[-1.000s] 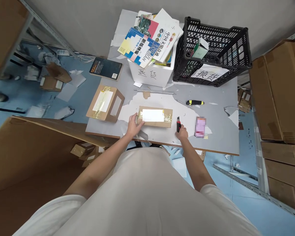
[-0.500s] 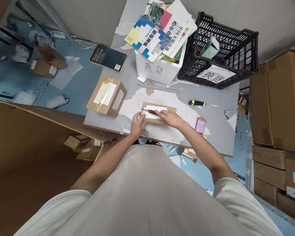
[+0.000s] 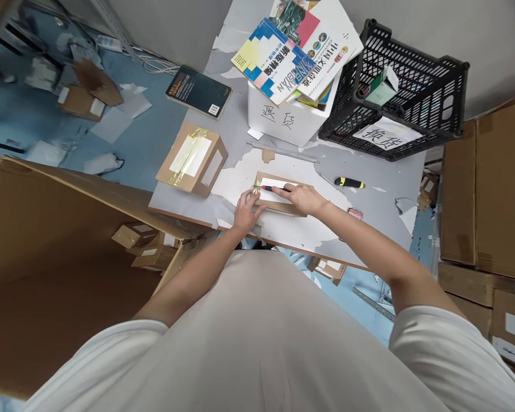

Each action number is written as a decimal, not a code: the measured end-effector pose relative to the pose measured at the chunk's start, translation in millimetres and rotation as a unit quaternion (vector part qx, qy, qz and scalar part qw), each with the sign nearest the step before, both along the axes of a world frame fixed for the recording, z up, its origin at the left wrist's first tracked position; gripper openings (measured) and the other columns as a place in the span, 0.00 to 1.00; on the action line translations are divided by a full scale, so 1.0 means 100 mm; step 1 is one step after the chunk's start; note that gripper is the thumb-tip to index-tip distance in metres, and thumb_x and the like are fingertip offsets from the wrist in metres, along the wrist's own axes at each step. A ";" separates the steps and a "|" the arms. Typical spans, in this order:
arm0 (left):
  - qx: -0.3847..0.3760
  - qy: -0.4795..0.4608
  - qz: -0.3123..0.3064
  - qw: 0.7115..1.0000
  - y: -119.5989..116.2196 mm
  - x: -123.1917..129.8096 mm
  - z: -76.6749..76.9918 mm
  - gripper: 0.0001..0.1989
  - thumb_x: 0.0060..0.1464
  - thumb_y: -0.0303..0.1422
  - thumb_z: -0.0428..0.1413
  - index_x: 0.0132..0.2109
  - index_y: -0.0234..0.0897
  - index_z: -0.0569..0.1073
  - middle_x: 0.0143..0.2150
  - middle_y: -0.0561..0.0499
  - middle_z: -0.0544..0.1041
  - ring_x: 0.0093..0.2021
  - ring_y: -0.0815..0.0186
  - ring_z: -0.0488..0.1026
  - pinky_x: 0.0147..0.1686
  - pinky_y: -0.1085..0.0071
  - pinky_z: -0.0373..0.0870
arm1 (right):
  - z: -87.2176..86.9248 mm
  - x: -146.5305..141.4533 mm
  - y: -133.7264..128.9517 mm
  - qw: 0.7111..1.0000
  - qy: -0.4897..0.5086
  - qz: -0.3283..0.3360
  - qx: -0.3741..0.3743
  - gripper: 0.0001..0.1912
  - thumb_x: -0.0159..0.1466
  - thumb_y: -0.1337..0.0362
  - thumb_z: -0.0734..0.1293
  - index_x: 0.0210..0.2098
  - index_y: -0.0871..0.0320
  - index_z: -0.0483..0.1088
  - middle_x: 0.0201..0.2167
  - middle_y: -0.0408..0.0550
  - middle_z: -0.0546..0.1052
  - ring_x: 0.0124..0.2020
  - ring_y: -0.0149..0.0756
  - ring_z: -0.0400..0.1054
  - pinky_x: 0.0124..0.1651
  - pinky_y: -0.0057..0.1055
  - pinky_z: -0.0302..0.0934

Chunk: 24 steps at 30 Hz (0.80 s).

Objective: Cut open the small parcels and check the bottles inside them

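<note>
A small flat cardboard box (image 3: 288, 208) with a white label and clear tape at its left end lies on the table in front of me. My right hand (image 3: 306, 199) is closed round a red and black utility knife (image 3: 269, 188), whose tip points left over the taped end. At the box's left near corner, my left hand (image 3: 246, 213) grips it, fingers at the end and thumb along the near side. A larger taped cardboard box (image 3: 191, 160) stands to the left.
Behind are a white bin (image 3: 278, 123) heaped with books and a black plastic crate (image 3: 395, 97). A dark book (image 3: 199, 91) lies at the left edge. A yellow and black cutter (image 3: 349, 182) and a partly covered pink item (image 3: 355, 213) lie right. A big open carton (image 3: 68, 229) stands left.
The knife now lies at a flatter angle over the label, its tip still near the taped end. My right forearm now covers most of the pink item. The whole view has shifted slightly.
</note>
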<state>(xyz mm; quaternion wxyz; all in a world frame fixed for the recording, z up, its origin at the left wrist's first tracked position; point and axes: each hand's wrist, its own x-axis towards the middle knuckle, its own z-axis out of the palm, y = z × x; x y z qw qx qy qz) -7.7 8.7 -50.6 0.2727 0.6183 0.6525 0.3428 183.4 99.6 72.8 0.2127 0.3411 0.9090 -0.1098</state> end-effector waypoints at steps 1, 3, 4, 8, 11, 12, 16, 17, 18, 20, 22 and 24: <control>-0.004 0.002 -0.004 1.000 0.00 -0.01 -0.01 0.21 0.57 0.45 0.55 0.53 0.39 0.72 0.57 0.40 0.65 0.58 0.53 0.64 0.59 0.57 0.63 | 0.00 0.00 0.00 1.000 0.003 -0.002 -0.002 0.33 0.65 0.74 0.54 0.67 0.45 0.49 0.52 0.53 0.69 0.40 0.41 0.71 0.42 0.35 0.61; -0.011 0.007 -0.007 1.000 0.01 -0.03 -0.03 0.22 0.56 0.45 0.55 0.53 0.39 0.72 0.57 0.40 0.65 0.58 0.53 0.65 0.58 0.57 0.63 | 0.01 0.01 0.00 1.000 0.005 -0.009 -0.007 0.33 0.65 0.74 0.53 0.67 0.46 0.49 0.53 0.54 0.69 0.40 0.42 0.72 0.42 0.36 0.60; -0.013 0.008 -0.007 1.000 0.01 -0.03 -0.04 0.22 0.56 0.45 0.56 0.53 0.39 0.72 0.57 0.40 0.65 0.58 0.53 0.65 0.58 0.58 0.63 | 0.01 0.01 0.00 1.000 0.003 -0.013 -0.008 0.33 0.66 0.74 0.53 0.68 0.46 0.49 0.53 0.55 0.69 0.40 0.43 0.72 0.42 0.36 0.60; -0.010 0.021 -0.005 1.000 0.02 -0.04 -0.07 0.22 0.56 0.45 0.56 0.53 0.39 0.72 0.57 0.40 0.66 0.57 0.53 0.66 0.57 0.58 0.64 | -0.03 0.03 -0.04 1.000 -0.018 -0.017 0.001 0.34 0.66 0.74 0.52 0.69 0.46 0.45 0.54 0.56 0.68 0.40 0.43 0.72 0.41 0.37 0.60; -0.002 0.048 -0.014 0.999 0.03 -0.06 -0.09 0.21 0.56 0.45 0.56 0.53 0.40 0.73 0.56 0.40 0.67 0.56 0.54 0.67 0.55 0.59 0.66 | -0.10 0.06 -0.10 0.999 -0.041 -0.014 0.012 0.34 0.66 0.73 0.51 0.69 0.48 0.43 0.55 0.57 0.67 0.40 0.42 0.71 0.39 0.35 0.61; 0.001 0.060 -0.018 0.998 0.03 -0.07 -0.09 0.21 0.56 0.45 0.56 0.53 0.41 0.73 0.56 0.41 0.68 0.56 0.54 0.67 0.54 0.60 0.67 | -0.11 0.07 -0.12 0.999 -0.049 -0.011 0.016 0.34 0.66 0.73 0.50 0.69 0.48 0.42 0.55 0.57 0.67 0.40 0.42 0.71 0.39 0.34 0.60; 0.016 0.103 -0.025 0.994 0.04 -0.11 -0.12 0.20 0.56 0.45 0.56 0.52 0.43 0.73 0.54 0.43 0.70 0.54 0.56 0.69 0.51 0.62 0.69 | -0.09 0.13 -0.16 0.997 -0.066 0.009 0.024 0.32 0.68 0.72 0.48 0.70 0.49 0.40 0.56 0.60 0.66 0.42 0.44 0.71 0.38 0.35 0.60; 0.018 0.111 -0.025 0.993 0.04 -0.12 -0.12 0.20 0.56 0.45 0.56 0.52 0.42 0.73 0.54 0.43 0.70 0.53 0.57 0.69 0.51 0.63 0.69 | -0.07 0.14 -0.16 0.997 -0.070 0.013 0.024 0.32 0.68 0.72 0.48 0.69 0.49 0.40 0.56 0.60 0.66 0.42 0.45 0.71 0.38 0.35 0.60; 0.019 0.117 -0.026 0.993 0.05 -0.12 -0.12 0.20 0.56 0.45 0.56 0.52 0.42 0.73 0.54 0.42 0.71 0.53 0.57 0.70 0.50 0.63 0.69 | -0.04 0.15 -0.16 0.997 -0.074 0.015 0.024 0.32 0.68 0.71 0.48 0.69 0.49 0.41 0.56 0.61 0.66 0.42 0.45 0.71 0.38 0.35 0.60; 0.018 0.127 -0.028 0.991 0.05 -0.12 -0.11 0.20 0.56 0.45 0.56 0.52 0.41 0.73 0.54 0.42 0.71 0.52 0.57 0.70 0.50 0.63 0.70 | 0.02 0.15 -0.14 0.996 -0.083 0.014 0.024 0.31 0.68 0.71 0.49 0.69 0.49 0.42 0.55 0.61 0.67 0.42 0.44 0.71 0.38 0.35 0.59; 0.010 0.133 -0.029 0.991 0.05 -0.12 -0.10 0.20 0.56 0.44 0.56 0.53 0.42 0.73 0.54 0.42 0.71 0.52 0.56 0.70 0.50 0.63 0.69 | 0.10 0.14 -0.11 0.995 -0.093 0.012 0.023 0.30 0.68 0.70 0.49 0.69 0.48 0.43 0.55 0.60 0.68 0.41 0.43 0.72 0.38 0.35 0.58; 0.000 0.140 -0.030 0.990 0.05 -0.12 -0.08 0.20 0.56 0.44 0.56 0.53 0.42 0.73 0.54 0.42 0.70 0.52 0.56 0.70 0.49 0.63 0.70 | 0.17 0.12 -0.10 0.993 -0.116 0.004 0.022 0.29 0.68 0.71 0.50 0.67 0.49 0.47 0.52 0.60 0.69 0.40 0.42 0.73 0.38 0.33 0.57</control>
